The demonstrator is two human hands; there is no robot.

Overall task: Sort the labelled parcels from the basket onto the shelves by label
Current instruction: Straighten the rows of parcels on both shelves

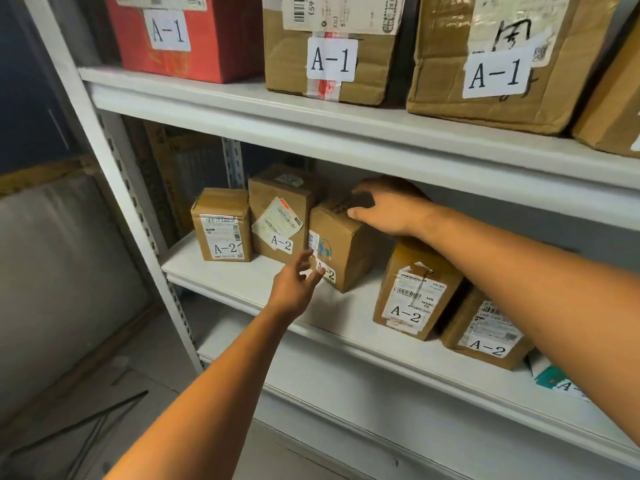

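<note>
Bare front strip of grey metal middle shelf [221,282] open to reach. Behind it, brown cardboard A-2 boxes [223,226] stand side by side, blocking depth. Overhead, grey upper shelf board [311,129] sits close above them, so little headroom.

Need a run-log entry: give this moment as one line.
right hand: grips top of brown cardboard A-2 parcel | left hand: open, by its front face | location: white metal middle shelf, among other A-2 parcels
</note>
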